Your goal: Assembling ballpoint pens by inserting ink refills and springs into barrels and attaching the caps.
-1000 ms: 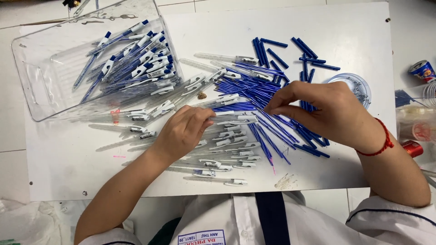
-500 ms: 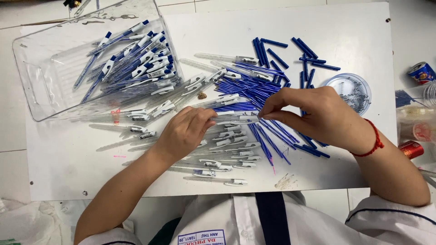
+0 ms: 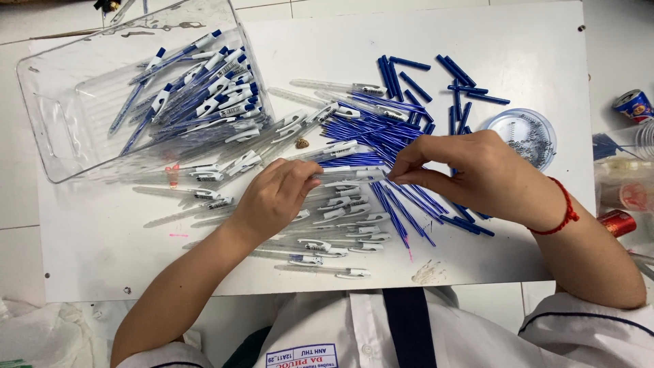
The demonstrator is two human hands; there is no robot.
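My left hand [image 3: 276, 197] grips a clear pen barrel [image 3: 347, 174] that lies level between both hands. My right hand [image 3: 470, 174], with a red string at the wrist, pinches at the barrel's right end, where a thin blue refill seems to enter it. Under the hands lie a pile of clear barrels with white clips [image 3: 334, 225] and a heap of blue refills [image 3: 381, 126]. A clear plastic tray [image 3: 48, 129] at the upper left holds several assembled blue-and-white pens [image 3: 204, 92].
A round clear lid with small metal springs [image 3: 523, 136] sits right of the refills. Loose blue tubes [image 3: 463, 82] lie at the upper right. Cans and clear cups [image 3: 630, 163] stand off the white board's [image 3: 511, 34] right edge.
My right hand has moved left from the refill heap to meet the left hand at the clear barrel. My left hand has stayed nearly in place.
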